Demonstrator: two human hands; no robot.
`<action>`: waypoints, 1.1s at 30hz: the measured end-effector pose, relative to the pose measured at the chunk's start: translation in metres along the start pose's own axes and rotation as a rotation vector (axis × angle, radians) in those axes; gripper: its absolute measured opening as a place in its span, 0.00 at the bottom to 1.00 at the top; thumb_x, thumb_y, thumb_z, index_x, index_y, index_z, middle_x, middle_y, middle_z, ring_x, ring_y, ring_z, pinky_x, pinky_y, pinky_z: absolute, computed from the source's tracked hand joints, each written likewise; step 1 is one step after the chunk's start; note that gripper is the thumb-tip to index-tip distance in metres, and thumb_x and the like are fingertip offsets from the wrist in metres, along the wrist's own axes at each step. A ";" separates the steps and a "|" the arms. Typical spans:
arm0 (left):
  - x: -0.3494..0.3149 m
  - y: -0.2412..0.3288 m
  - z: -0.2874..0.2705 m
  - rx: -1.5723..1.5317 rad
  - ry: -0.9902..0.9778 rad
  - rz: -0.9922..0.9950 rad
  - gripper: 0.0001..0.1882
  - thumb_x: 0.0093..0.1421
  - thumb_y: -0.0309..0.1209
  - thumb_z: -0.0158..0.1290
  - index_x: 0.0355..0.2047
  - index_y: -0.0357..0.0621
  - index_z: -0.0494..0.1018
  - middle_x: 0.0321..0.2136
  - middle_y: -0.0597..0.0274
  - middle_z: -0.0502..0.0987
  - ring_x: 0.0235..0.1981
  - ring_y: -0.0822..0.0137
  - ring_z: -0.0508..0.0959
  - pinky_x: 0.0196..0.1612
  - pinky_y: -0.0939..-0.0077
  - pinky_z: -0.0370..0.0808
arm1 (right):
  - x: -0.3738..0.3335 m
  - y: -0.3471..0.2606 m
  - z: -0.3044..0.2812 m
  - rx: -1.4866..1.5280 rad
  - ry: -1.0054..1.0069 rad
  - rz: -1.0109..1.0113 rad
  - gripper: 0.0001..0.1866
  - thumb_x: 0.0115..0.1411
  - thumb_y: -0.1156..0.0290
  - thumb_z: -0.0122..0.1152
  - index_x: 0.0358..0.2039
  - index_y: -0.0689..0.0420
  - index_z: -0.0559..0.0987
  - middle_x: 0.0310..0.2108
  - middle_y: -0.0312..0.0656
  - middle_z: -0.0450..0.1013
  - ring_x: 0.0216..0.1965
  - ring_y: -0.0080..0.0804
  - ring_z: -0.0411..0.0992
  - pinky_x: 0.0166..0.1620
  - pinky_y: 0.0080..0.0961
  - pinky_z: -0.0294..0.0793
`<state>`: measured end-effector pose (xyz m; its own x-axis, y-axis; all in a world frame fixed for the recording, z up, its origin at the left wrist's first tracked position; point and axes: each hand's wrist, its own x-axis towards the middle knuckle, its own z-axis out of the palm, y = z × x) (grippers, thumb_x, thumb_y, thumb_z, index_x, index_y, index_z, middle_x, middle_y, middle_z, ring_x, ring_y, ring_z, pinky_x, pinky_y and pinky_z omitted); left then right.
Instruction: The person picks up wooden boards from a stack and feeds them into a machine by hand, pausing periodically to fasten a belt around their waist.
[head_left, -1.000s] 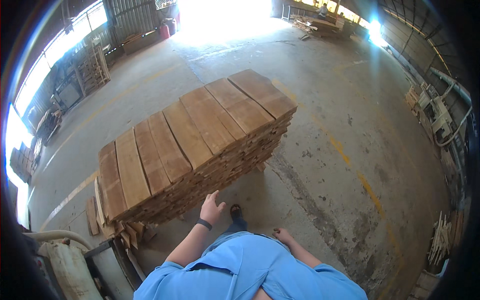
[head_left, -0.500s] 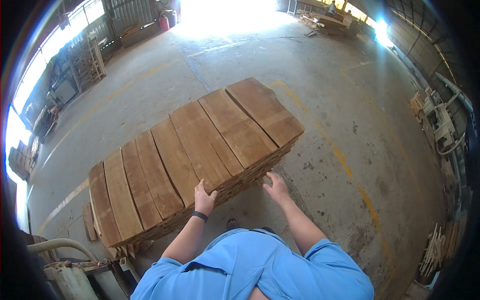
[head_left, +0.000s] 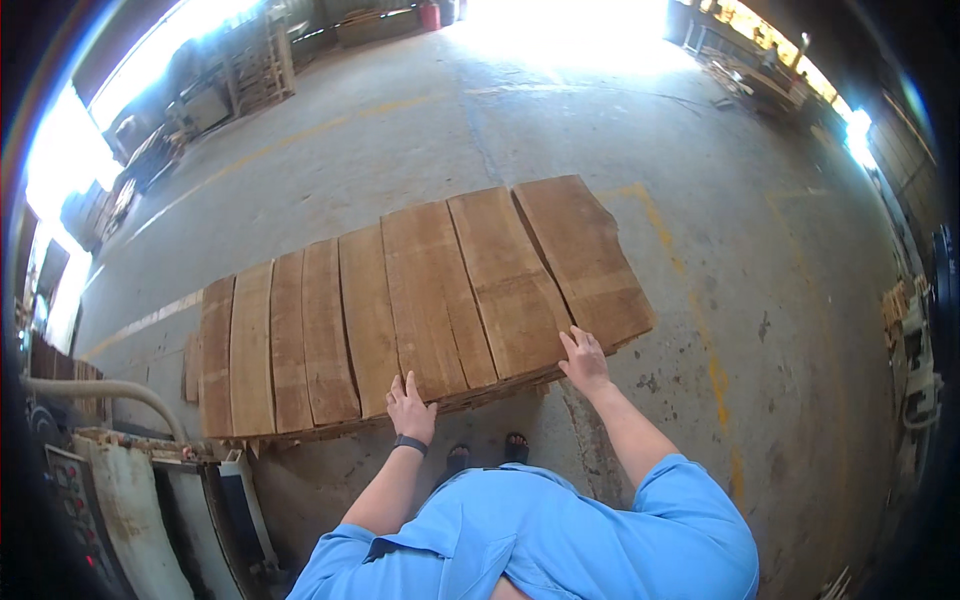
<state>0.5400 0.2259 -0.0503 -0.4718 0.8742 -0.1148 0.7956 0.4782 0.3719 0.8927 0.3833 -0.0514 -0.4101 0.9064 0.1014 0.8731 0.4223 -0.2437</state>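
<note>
A stack of brown wooden boards (head_left: 430,290) lies in front of me, its top layer made of several boards side by side. My left hand (head_left: 410,410), with a dark band on the wrist, rests its spread fingers on the near edge of the stack around the middle. Farther right, my right hand (head_left: 586,358) touches the near ends of the boards beside the gap before the rightmost board (head_left: 585,260). Its fingers are extended over the edge. Neither hand has lifted a board. The lower layers are mostly hidden beneath the top one.
At the lower left stands a worn machine (head_left: 130,500) with a control panel (head_left: 75,500) and a thick hose (head_left: 110,390). Yellow lines (head_left: 715,370) mark the concrete floor. Wood piles (head_left: 755,80) lie at the far right, and a red container (head_left: 430,15) is at the back.
My right hand has moved from beside the stack onto its near edge. My left hand stays at the edge. The view has turned, so the stack appears more level.
</note>
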 end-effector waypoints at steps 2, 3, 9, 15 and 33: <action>0.007 -0.003 0.005 -0.003 0.016 -0.013 0.46 0.51 0.34 0.70 0.69 0.45 0.62 0.67 0.42 0.61 0.65 0.42 0.64 0.67 0.53 0.64 | -0.002 0.009 -0.001 0.076 0.052 -0.088 0.38 0.48 0.71 0.77 0.62 0.57 0.73 0.63 0.46 0.67 0.61 0.48 0.67 0.63 0.42 0.70; 0.011 -0.003 0.003 -0.021 0.009 0.029 0.44 0.51 0.32 0.70 0.67 0.46 0.64 0.66 0.43 0.62 0.64 0.42 0.65 0.67 0.53 0.65 | -0.004 0.010 0.002 0.087 0.094 -0.105 0.38 0.47 0.72 0.77 0.61 0.56 0.74 0.63 0.44 0.67 0.59 0.48 0.68 0.62 0.41 0.71; 0.041 -0.032 0.005 -0.090 0.087 0.064 0.41 0.50 0.26 0.69 0.65 0.46 0.67 0.65 0.42 0.64 0.64 0.40 0.65 0.67 0.54 0.65 | 0.004 -0.015 0.011 0.162 0.127 -0.107 0.38 0.48 0.67 0.78 0.61 0.54 0.74 0.62 0.44 0.67 0.60 0.49 0.67 0.62 0.41 0.71; 0.085 -0.053 -0.019 -0.181 -0.105 -0.045 0.56 0.47 0.42 0.73 0.71 0.40 0.56 0.63 0.37 0.66 0.64 0.37 0.64 0.68 0.51 0.64 | 0.024 -0.033 0.023 0.301 0.029 0.128 0.47 0.52 0.53 0.77 0.67 0.57 0.66 0.66 0.53 0.61 0.66 0.57 0.59 0.67 0.48 0.62; 0.005 -0.062 -0.022 -0.230 -0.084 -0.108 0.45 0.54 0.43 0.66 0.65 0.30 0.61 0.57 0.32 0.67 0.61 0.36 0.65 0.66 0.50 0.63 | -0.033 -0.098 0.043 0.290 0.108 0.529 0.48 0.54 0.51 0.72 0.68 0.65 0.64 0.67 0.60 0.59 0.69 0.59 0.56 0.71 0.49 0.56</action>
<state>0.4806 0.1985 -0.0538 -0.5083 0.8278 -0.2374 0.6309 0.5456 0.5516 0.8094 0.3110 -0.0720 0.1016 0.9948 -0.0109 0.8375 -0.0914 -0.5387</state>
